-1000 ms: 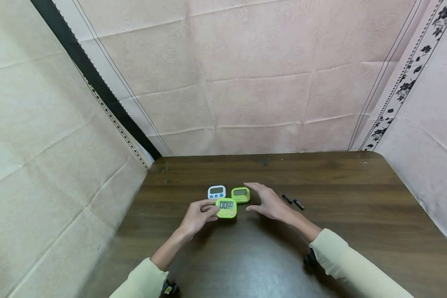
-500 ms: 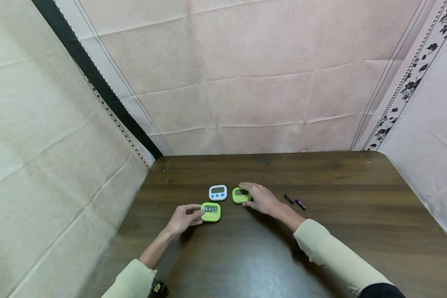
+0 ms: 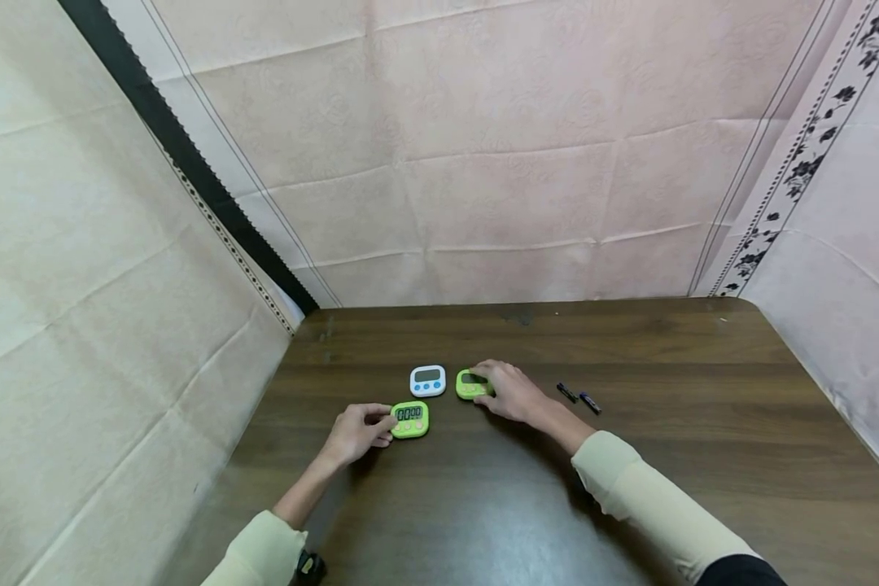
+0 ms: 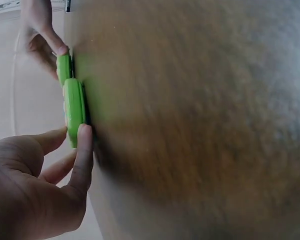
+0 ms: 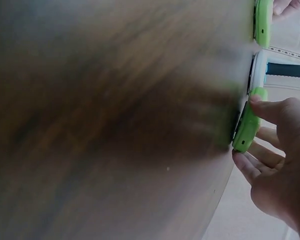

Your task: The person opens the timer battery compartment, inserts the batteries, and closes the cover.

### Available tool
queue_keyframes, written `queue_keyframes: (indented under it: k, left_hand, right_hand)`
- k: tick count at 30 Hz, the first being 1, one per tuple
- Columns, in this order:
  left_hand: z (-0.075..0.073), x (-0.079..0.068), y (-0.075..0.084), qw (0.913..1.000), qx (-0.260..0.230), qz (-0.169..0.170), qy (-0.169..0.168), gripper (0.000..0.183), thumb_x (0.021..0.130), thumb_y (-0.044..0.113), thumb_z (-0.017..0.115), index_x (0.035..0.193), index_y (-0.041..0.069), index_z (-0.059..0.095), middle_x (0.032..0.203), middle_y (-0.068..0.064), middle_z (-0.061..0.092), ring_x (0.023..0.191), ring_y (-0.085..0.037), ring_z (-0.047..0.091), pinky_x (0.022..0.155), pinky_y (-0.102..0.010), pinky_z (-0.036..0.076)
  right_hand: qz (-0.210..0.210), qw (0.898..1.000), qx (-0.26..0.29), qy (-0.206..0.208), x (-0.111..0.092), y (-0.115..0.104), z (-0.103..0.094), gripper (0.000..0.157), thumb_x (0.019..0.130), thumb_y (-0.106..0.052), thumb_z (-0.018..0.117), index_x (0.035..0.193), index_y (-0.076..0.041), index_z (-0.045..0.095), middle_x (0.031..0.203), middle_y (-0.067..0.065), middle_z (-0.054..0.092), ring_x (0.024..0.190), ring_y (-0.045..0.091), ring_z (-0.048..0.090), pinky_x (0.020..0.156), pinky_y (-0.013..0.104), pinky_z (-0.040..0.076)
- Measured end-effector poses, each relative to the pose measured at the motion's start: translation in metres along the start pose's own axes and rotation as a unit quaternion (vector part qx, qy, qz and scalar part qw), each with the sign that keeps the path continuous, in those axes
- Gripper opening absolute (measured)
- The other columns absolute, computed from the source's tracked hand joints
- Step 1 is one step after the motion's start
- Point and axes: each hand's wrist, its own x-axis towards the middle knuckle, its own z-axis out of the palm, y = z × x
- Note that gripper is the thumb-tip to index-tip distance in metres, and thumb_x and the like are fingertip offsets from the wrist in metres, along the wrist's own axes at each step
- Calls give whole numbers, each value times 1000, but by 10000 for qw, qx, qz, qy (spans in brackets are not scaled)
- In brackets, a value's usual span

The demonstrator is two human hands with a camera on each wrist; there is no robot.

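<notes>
My left hand (image 3: 355, 435) pinches the left edge of a green digital timer (image 3: 410, 419) whose screen shows zeros. In the left wrist view, thumb and fingers lie on opposite faces of this timer (image 4: 75, 110), just off or at the table; which one I cannot tell. Farther back and to the right, my right hand (image 3: 514, 392) grips a second green timer (image 3: 466, 386), its screen dark and partly covered. The right wrist view has the thumb on one edge of that timer (image 5: 247, 130) and fingertips at the other. Between the hands, a white timer with blue buttons (image 3: 428, 381) lies untouched.
Two small dark cylinders, probably batteries, the first (image 3: 566, 392) and the second (image 3: 590, 404), lie right of the right hand. The brown wooden table (image 3: 439, 513) ends at a pale cloth (image 3: 498, 203) behind, with more cloth at both sides.
The left hand has carried its green timer left and slightly toward me, away from the other two. The right hand has moved left and taken hold of the second green timer.
</notes>
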Motion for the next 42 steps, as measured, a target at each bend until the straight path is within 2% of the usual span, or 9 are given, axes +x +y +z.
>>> queue_keyframes:
  k: [6,11,13,20,26,29,33,38,42]
  left_hand:
    - [-2,0,3,9948,972,255,136,31,103,16,72,130,0,73,97,-7,77,75,-18,75,68,-35,65]
    - [-2,1,13,9669,2134,1194,727,30,103,21,73,129,6,76,103,0,77,89,-17,74,84,-46,61]
    - [2,2,20,9612,2104,1547,886,31,103,21,74,129,5,75,109,-2,77,97,-19,74,89,-49,60]
    - [27,1,54,9760,993,1902,384,39,104,22,72,140,5,68,128,-15,74,113,-27,74,96,-44,61]
    - [56,4,81,9798,297,1975,117,43,107,28,69,143,5,65,136,-14,71,123,-27,69,103,-42,57]
    - [67,5,92,9796,185,1998,97,44,107,32,69,141,6,66,131,-12,72,119,-25,71,101,-40,58]
    - [77,5,104,9817,-255,1884,85,38,106,29,70,134,5,70,123,-14,76,114,-28,74,98,-41,60]
    - [84,3,112,9771,-1360,1628,-171,30,102,16,76,126,0,72,115,-18,78,106,-32,76,95,-53,60]
    - [89,-1,116,9734,-1631,1576,-343,28,99,13,78,121,-3,73,110,-19,78,102,-31,78,91,-50,62]
  right_hand:
    - [128,9988,465,104,-3,-2,0,51,104,-18,73,148,3,58,145,21,60,127,34,62,101,51,55]
    - [516,9793,1955,59,-8,-8,-7,48,109,-21,64,151,0,56,144,18,62,113,26,63,92,41,54]
    - [775,9568,2802,-72,-11,-11,-12,49,111,-22,60,153,1,53,143,19,61,110,25,62,94,42,53]
    - [827,8292,5510,-438,-19,-22,-23,52,115,-13,42,158,15,31,156,35,43,142,43,49,122,55,36]
    - [610,7636,6399,-608,-29,-31,-35,54,117,-13,33,163,12,18,167,33,26,152,46,33,123,48,35]
    - [608,7409,6663,-585,-37,-32,-43,54,118,-13,34,164,10,17,167,33,26,152,45,34,122,48,37]
    - [577,7455,6630,-360,-47,-30,-50,52,117,-12,41,161,12,27,162,32,37,145,38,49,119,51,40]
    - [825,7909,6058,269,-61,-27,-57,45,111,-9,57,148,15,48,143,26,61,121,25,69,113,56,46]
    - [1079,8323,5382,775,-73,-29,-66,41,107,-10,67,141,12,59,132,23,68,109,24,74,106,52,53]
